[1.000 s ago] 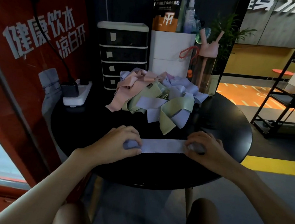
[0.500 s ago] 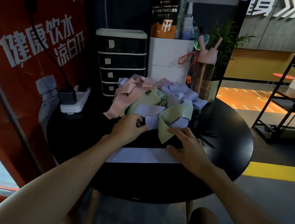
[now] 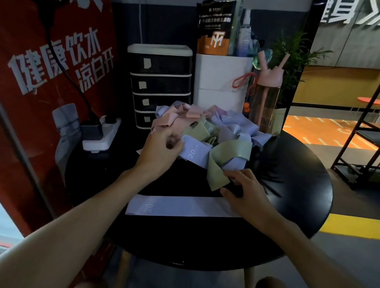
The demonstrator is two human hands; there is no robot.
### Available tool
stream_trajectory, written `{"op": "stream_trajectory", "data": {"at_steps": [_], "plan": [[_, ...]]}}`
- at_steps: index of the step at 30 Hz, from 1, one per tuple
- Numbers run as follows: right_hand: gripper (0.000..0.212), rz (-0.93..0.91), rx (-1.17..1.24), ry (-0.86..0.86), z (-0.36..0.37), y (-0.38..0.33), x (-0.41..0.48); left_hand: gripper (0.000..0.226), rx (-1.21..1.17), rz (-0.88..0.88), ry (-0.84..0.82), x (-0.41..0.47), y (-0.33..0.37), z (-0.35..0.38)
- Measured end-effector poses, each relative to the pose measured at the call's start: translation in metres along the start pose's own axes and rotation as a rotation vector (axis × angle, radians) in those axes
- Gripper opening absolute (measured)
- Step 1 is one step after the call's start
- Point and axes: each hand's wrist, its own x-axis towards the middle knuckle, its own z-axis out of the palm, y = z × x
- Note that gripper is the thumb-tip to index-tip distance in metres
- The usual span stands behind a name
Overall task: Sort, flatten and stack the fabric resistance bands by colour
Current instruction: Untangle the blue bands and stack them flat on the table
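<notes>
Both hands have left the flattened lavender band (image 3: 179,206), whose ends they were pressing a second ago, and have moved forward to the pile of bands (image 3: 229,124).

1. Flattened lavender band: lies straight and flat across the near side of the black round table (image 3: 295,187), its "20" mark facing up. The right wrist passes above its right end. Neither hand holds it.
2. Left hand (image 3: 160,151): fingers and thumb are closed in a pinch on the near-left end of a second lavender band (image 3: 195,152), also marked "20", at the front edge of the pile.
3. Right hand (image 3: 248,192): fingers are curled at the lower fold of a green band (image 3: 232,148), which is draped over the second lavender band. The view is dim here. It cannot be told whether the fingers pinch the green band, pinch the lavender one beneath, or only touch them.

Assessment: one band is done and starts the lavender stack. The step in hand is probably extraction of a matching band. The green band crosses over it and is likely to drag along unless freed first. Pink, green and lavender bands remain tangled at the back of the table.
</notes>
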Motion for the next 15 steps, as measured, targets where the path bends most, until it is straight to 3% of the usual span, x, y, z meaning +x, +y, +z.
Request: {"op": "stream_trajectory", "data": {"at_steps": [4,9,12,15], "plan": [[0.03,-0.039,-0.012,0.09,-0.004,-0.013,0.012,0.009,-0.05,0.071,0.031,0.006,0.016,-0.03],[0.03,-0.094,-0.017,0.087,-0.013,-0.046,0.038,0.028,-0.057,0.174,0.052,0.007,0.037,-0.053],[0.046,-0.104,-0.023,0.072,-0.013,-0.072,0.052,0.013,-0.042,0.219,0.055,0.008,0.047,-0.061],[0.045,-0.055,0.226,-0.053,-0.013,-0.094,0.062,0.005,-0.036,0.268,0.059,0.01,0.051,-0.069]]}}
